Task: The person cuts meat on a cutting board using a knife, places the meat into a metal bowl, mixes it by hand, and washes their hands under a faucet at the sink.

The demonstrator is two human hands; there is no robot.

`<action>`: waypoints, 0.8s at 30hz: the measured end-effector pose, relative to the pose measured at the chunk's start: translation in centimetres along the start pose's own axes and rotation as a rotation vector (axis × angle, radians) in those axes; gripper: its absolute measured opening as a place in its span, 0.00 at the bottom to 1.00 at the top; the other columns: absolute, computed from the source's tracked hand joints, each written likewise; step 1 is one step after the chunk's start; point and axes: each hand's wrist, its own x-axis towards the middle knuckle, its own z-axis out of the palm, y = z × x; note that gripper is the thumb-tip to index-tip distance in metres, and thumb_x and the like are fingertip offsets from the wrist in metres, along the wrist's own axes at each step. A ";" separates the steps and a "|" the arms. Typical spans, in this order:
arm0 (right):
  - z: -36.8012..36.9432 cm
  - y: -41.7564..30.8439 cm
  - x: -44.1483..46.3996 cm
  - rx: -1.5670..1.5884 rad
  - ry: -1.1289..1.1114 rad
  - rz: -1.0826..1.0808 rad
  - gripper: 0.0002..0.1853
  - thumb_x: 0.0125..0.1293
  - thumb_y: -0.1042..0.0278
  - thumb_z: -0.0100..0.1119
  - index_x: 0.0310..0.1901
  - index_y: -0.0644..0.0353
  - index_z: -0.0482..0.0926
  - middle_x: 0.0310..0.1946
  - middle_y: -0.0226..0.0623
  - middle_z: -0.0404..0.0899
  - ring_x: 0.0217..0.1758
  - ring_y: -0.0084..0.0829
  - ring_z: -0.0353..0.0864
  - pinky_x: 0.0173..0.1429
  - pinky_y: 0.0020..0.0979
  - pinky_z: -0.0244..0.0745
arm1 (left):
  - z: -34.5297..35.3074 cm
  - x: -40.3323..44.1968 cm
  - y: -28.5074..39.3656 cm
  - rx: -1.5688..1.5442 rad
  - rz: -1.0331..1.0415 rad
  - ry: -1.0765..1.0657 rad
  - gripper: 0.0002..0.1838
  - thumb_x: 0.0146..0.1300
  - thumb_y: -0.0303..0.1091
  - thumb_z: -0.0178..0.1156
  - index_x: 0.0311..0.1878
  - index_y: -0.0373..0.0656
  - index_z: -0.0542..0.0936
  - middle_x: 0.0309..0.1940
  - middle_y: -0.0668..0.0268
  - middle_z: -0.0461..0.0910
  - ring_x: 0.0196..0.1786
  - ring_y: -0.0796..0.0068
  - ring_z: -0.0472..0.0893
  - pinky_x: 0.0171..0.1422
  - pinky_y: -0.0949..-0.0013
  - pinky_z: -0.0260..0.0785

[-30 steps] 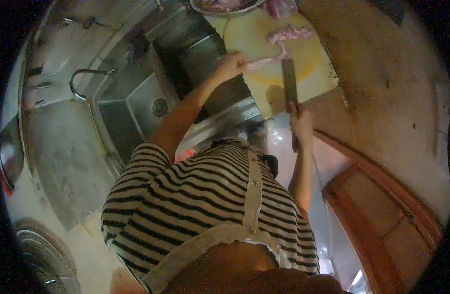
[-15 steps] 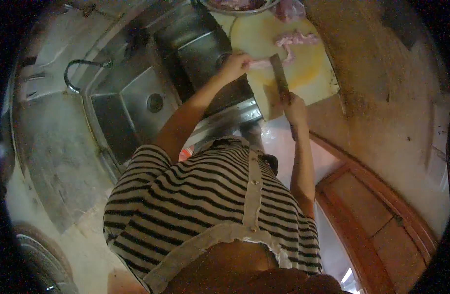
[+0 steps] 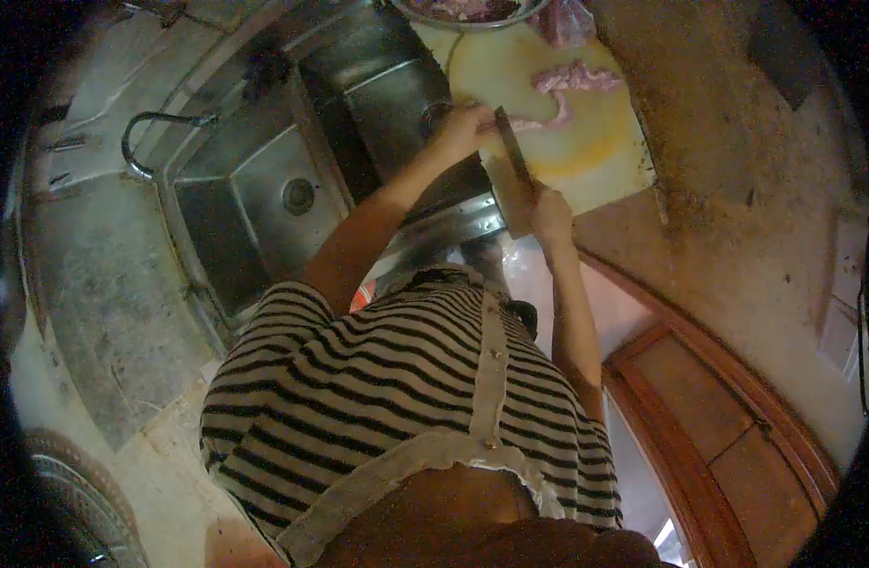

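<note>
My right hand (image 3: 552, 216) is wrapped round the handle of a cleaver (image 3: 516, 156), whose dark blade points away from me over the cutting board (image 3: 595, 161). Closed on one end of a pale pink strip of meat (image 3: 559, 112) is my left hand (image 3: 465, 128), at the board's left edge. The blade's far end is close beside the left fingers, over the strip; whether it touches the meat I cannot tell. From there the strip runs right and curls into a bunched heap near the board's right side.
A metal bowl (image 3: 482, 19) of dark red meat stands at the far edge, with a plastic bag (image 3: 567, 21) beside it. Left of the board is a double steel sink (image 3: 264, 180) with a curved faucet (image 3: 136, 142). A brown wooden cabinet door (image 3: 728, 426) is at lower right.
The cleaver and my right hand have moved left, bringing the blade close to my left fingers. My left hand has shifted slightly and still grips the strip's end.
</note>
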 end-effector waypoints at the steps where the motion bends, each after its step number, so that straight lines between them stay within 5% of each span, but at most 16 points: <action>1: 0.0 -0.2 0.0 0.011 -0.009 0.004 0.14 0.56 0.63 0.47 0.43 0.55 0.74 0.31 0.51 0.76 0.36 0.50 0.76 0.39 0.46 0.70 | 0.1 0.1 -0.1 0.140 0.094 -0.045 0.09 0.48 0.29 0.59 0.34 0.40 0.75 0.28 0.59 0.77 0.32 0.64 0.78 0.37 0.65 0.69; 7: -1.7 -3.6 2.3 0.127 0.040 -0.026 0.14 0.57 0.60 0.47 0.41 0.59 0.74 0.31 0.52 0.76 0.37 0.52 0.75 0.40 0.47 0.69 | 1.2 0.7 -0.9 0.098 -0.090 -0.153 0.07 0.45 0.28 0.57 0.30 0.37 0.76 0.32 0.52 0.76 0.38 0.54 0.76 0.38 0.60 0.68; 12: -2.3 -7.5 9.3 0.011 -0.089 -0.072 0.21 0.60 0.51 0.42 0.49 0.54 0.70 0.40 0.49 0.76 0.44 0.50 0.75 0.46 0.45 0.71 | 2.1 1.6 -2.1 0.244 -0.018 -0.053 0.09 0.44 0.26 0.57 0.32 0.38 0.77 0.30 0.52 0.77 0.36 0.53 0.77 0.39 0.58 0.69; 15: -1.1 -5.1 9.5 0.042 -0.237 -0.109 0.21 0.60 0.50 0.41 0.47 0.56 0.72 0.40 0.49 0.76 0.44 0.50 0.75 0.46 0.46 0.71 | 1.7 0.9 -2.0 0.281 0.023 -0.093 0.10 0.44 0.26 0.59 0.34 0.38 0.77 0.29 0.53 0.78 0.35 0.55 0.78 0.40 0.60 0.71; 17: -2.3 -4.3 4.6 0.082 -0.130 0.038 0.20 0.59 0.52 0.45 0.46 0.57 0.73 0.41 0.49 0.76 0.45 0.51 0.74 0.47 0.46 0.70 | 0.8 1.3 -1.6 0.254 0.065 -0.095 0.09 0.46 0.26 0.58 0.34 0.39 0.77 0.29 0.54 0.78 0.35 0.55 0.78 0.40 0.61 0.71; 19: -1.3 -1.6 2.3 -0.020 -0.217 0.102 0.21 0.58 0.53 0.48 0.49 0.57 0.70 0.41 0.50 0.75 0.43 0.52 0.74 0.47 0.46 0.69 | 0.0 0.6 -0.3 -0.136 -0.061 0.050 0.07 0.47 0.29 0.55 0.31 0.39 0.76 0.25 0.55 0.76 0.29 0.55 0.76 0.35 0.61 0.69; 20: -1.2 -0.6 1.1 -0.021 -0.222 0.107 0.21 0.58 0.53 0.48 0.49 0.57 0.70 0.41 0.50 0.75 0.43 0.52 0.74 0.47 0.46 0.69 | 0.2 1.0 -1.1 -0.032 -0.019 0.110 0.07 0.49 0.31 0.56 0.32 0.41 0.76 0.23 0.58 0.75 0.28 0.56 0.76 0.34 0.61 0.68; 23: -1.8 0.8 -0.9 0.162 -0.033 -0.077 0.21 0.56 0.56 0.51 0.50 0.57 0.69 0.37 0.51 0.75 0.40 0.51 0.75 0.44 0.46 0.70 | 0.7 2.6 -1.7 0.083 0.182 0.212 0.08 0.49 0.32 0.57 0.33 0.41 0.74 0.26 0.58 0.76 0.28 0.58 0.76 0.34 0.62 0.68; 24: -2.0 0.9 -1.1 0.179 0.108 -0.048 0.17 0.59 0.55 0.48 0.41 0.60 0.72 0.32 0.53 0.75 0.36 0.51 0.75 0.40 0.45 0.68 | 1.0 2.8 -1.4 0.081 0.182 0.214 0.08 0.49 0.32 0.57 0.33 0.41 0.74 0.26 0.58 0.76 0.28 0.58 0.76 0.34 0.62 0.68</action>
